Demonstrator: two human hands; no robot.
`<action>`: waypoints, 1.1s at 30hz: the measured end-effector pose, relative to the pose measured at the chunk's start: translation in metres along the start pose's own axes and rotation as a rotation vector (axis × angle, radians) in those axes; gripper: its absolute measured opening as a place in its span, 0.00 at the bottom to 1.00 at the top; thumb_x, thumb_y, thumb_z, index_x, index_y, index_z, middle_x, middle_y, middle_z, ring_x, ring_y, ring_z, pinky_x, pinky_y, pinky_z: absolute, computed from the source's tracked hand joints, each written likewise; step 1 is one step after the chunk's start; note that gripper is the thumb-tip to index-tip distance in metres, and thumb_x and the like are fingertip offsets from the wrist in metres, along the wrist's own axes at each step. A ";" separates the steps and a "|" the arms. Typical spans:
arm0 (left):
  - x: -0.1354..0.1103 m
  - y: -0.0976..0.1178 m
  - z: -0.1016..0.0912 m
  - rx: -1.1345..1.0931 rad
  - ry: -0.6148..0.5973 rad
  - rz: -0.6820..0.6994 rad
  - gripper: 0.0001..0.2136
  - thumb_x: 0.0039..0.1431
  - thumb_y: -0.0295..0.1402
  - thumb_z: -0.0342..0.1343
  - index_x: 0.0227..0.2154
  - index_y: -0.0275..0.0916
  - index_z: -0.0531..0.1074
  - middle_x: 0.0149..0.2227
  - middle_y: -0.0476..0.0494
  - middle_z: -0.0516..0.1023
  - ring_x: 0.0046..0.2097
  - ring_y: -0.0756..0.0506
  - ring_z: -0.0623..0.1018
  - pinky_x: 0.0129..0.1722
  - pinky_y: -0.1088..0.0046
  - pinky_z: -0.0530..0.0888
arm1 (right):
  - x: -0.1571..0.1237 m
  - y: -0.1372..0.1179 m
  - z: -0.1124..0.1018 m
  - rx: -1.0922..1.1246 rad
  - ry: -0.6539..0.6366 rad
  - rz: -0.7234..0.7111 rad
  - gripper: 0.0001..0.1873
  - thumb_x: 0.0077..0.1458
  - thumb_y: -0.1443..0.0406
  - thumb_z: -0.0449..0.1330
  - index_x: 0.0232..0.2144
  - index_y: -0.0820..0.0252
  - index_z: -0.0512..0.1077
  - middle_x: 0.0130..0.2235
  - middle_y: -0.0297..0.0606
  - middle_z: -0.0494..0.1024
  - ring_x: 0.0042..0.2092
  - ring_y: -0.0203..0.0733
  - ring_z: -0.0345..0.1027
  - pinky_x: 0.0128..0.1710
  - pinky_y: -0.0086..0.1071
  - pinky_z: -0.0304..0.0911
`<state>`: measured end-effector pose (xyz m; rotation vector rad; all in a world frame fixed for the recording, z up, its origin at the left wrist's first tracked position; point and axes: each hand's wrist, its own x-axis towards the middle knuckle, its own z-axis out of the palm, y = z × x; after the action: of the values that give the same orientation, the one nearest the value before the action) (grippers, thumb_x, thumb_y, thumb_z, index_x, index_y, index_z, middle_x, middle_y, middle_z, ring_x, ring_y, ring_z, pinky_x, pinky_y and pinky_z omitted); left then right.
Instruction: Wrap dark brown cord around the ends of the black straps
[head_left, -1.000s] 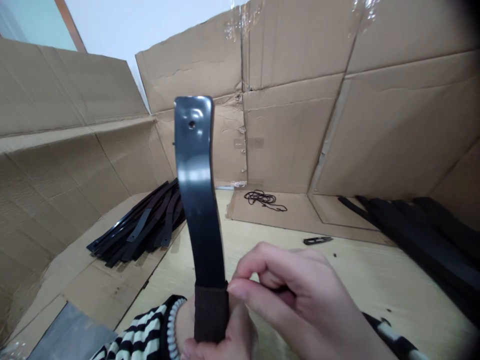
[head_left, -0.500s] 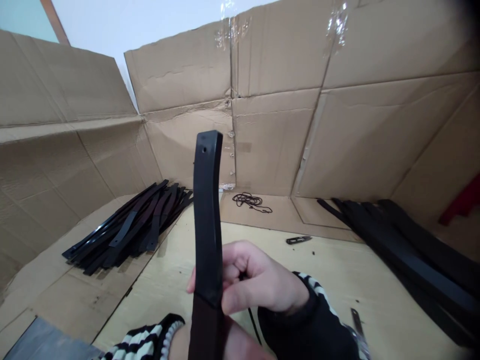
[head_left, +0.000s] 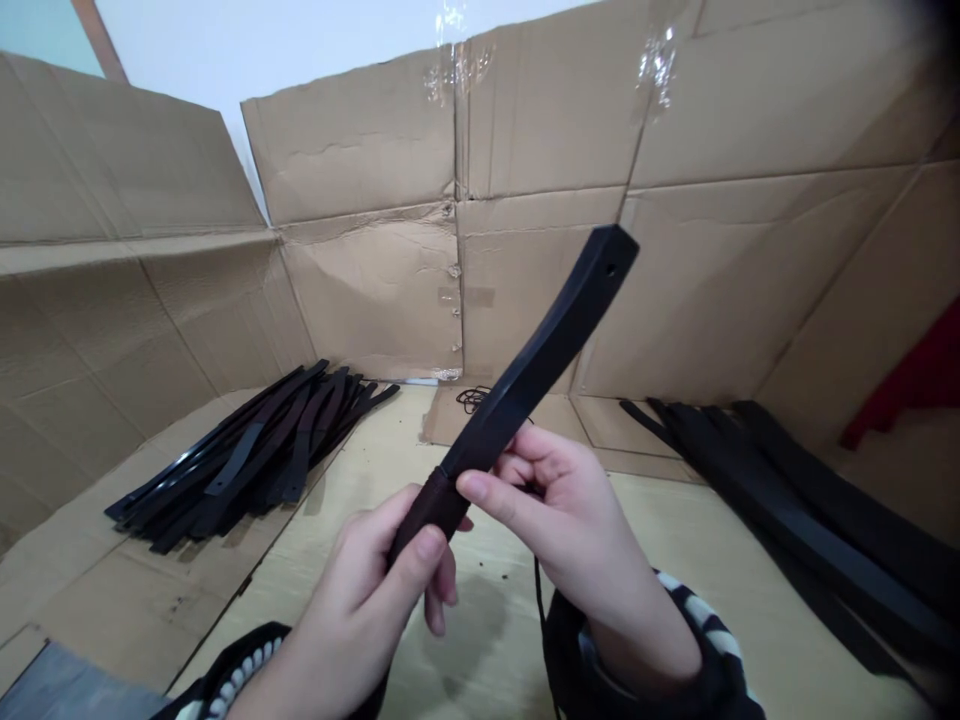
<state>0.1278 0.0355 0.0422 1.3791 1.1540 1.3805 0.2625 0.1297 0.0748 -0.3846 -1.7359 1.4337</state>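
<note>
One flat black strap [head_left: 532, 360] with a punched hole, tilted up above the middle of the pale wooden surface [head_left: 360, 460], left hand [head_left: 360, 610] with fingers curled round its dark brown sleeve [head_left: 427, 510], right hand [head_left: 570, 530] with fingers pinching the strap just above, one pile of black strips [head_left: 247, 460] near the left edge, a second pile of black strips [head_left: 787, 500] near the right edge, tan cardboard walls [head_left: 360, 300] around

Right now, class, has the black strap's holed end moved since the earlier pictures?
Yes: the holed end tipped right, past the vertical cardboard seam it stood left of.
</note>
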 end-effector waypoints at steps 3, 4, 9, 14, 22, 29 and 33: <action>0.005 -0.004 0.002 -0.049 -0.001 0.014 0.17 0.65 0.44 0.46 0.47 0.36 0.67 0.29 0.45 0.75 0.24 0.52 0.73 0.25 0.79 0.71 | -0.001 0.000 -0.003 -0.026 0.002 -0.014 0.12 0.53 0.60 0.63 0.33 0.65 0.73 0.20 0.27 0.58 0.22 0.26 0.49 0.20 0.20 0.49; 0.006 -0.005 0.002 -0.077 -0.008 -0.005 0.18 0.65 0.44 0.46 0.48 0.36 0.67 0.29 0.44 0.76 0.23 0.52 0.73 0.24 0.79 0.71 | 0.000 0.000 -0.005 -0.010 -0.022 -0.004 0.13 0.53 0.59 0.63 0.35 0.65 0.73 0.21 0.28 0.60 0.23 0.26 0.52 0.22 0.21 0.53; 0.009 -0.012 -0.004 -0.361 -0.200 -0.107 0.18 0.63 0.48 0.47 0.41 0.37 0.68 0.23 0.46 0.76 0.16 0.55 0.69 0.16 0.85 0.64 | 0.002 0.002 -0.011 0.196 -0.258 0.101 0.20 0.54 0.62 0.63 0.49 0.63 0.71 0.28 0.33 0.71 0.29 0.30 0.64 0.33 0.25 0.64; 0.012 -0.035 -0.007 -0.701 -0.407 -0.060 0.20 0.69 0.44 0.36 0.39 0.38 0.69 0.16 0.50 0.71 0.12 0.57 0.61 0.16 0.85 0.60 | 0.002 0.006 -0.013 0.247 -0.346 0.067 0.22 0.55 0.60 0.62 0.50 0.63 0.69 0.27 0.34 0.73 0.28 0.32 0.67 0.33 0.28 0.64; 0.026 -0.035 -0.002 -0.996 -0.721 -0.068 0.27 0.68 0.46 0.25 0.40 0.38 0.69 0.12 0.54 0.65 0.10 0.57 0.58 0.17 0.83 0.61 | 0.000 0.005 -0.012 0.049 -0.146 0.002 0.17 0.55 0.57 0.62 0.41 0.63 0.72 0.23 0.32 0.68 0.24 0.30 0.63 0.24 0.23 0.56; 0.024 -0.007 -0.005 0.084 0.045 0.039 0.17 0.65 0.45 0.46 0.34 0.36 0.71 0.33 0.46 0.76 0.32 0.53 0.74 0.33 0.80 0.71 | -0.002 0.003 -0.004 -0.277 0.035 -0.060 0.12 0.60 0.59 0.56 0.34 0.63 0.69 0.19 0.28 0.66 0.22 0.30 0.62 0.25 0.25 0.60; 0.022 -0.011 0.000 -0.002 0.146 0.039 0.18 0.65 0.47 0.44 0.32 0.36 0.68 0.25 0.49 0.73 0.27 0.53 0.72 0.28 0.80 0.70 | 0.000 0.001 -0.004 -0.381 0.031 -0.162 0.10 0.59 0.61 0.57 0.29 0.63 0.69 0.17 0.26 0.61 0.20 0.27 0.55 0.23 0.23 0.54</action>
<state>0.1269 0.0599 0.0358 1.3230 1.2248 1.5312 0.2650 0.1327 0.0737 -0.4527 -1.9675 0.9764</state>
